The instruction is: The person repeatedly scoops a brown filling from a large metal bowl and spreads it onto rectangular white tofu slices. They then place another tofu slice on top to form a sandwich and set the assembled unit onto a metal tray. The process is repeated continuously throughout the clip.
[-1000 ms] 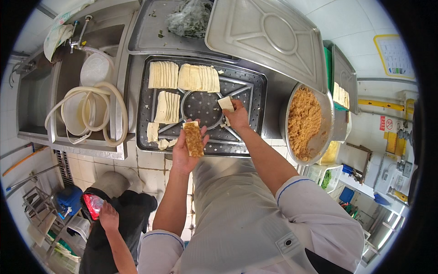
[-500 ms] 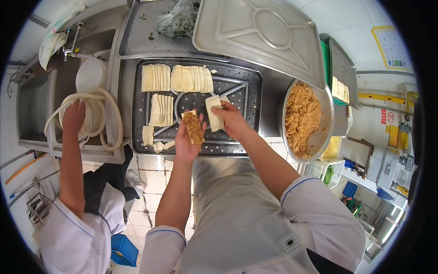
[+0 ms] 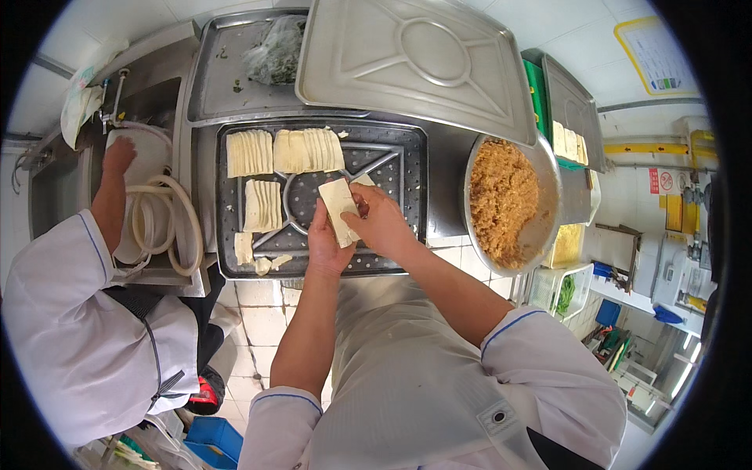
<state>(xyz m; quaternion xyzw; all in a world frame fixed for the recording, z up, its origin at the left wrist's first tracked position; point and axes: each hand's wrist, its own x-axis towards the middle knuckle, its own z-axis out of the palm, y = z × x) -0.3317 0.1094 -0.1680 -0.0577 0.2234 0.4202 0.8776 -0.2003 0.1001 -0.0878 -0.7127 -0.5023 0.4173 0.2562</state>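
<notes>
A pale rectangular slice (image 3: 339,210) lies face up between my two hands, over the front of a dark perforated tray (image 3: 405,200). My left hand (image 3: 327,244) supports it from below, fingers curled round its edge. My right hand (image 3: 384,227) is closed on its right side, thumb on the top face. Whatever is under the slice is hidden. Behind my right fingers another pale slice (image 3: 363,179) shows in part. On the tray's left half stand rows of slices (image 3: 309,150), with a shorter row (image 3: 263,205) and broken bits (image 3: 266,265) nearer me.
To the right stands a metal bowl (image 3: 554,184) of brown crumbly filling (image 3: 501,204). An upturned grey tray (image 3: 352,86) overlaps a back tray (image 3: 215,86) holding bagged greens (image 3: 274,51). At left, a co-worker's hand (image 3: 119,154) is above a sink with a coiled hose (image 3: 192,231).
The plain slice from my right hand now covers where the brown-coated slice lay in my left. My hands have come together. The co-worker's hand has moved farther back, and my view has shifted.
</notes>
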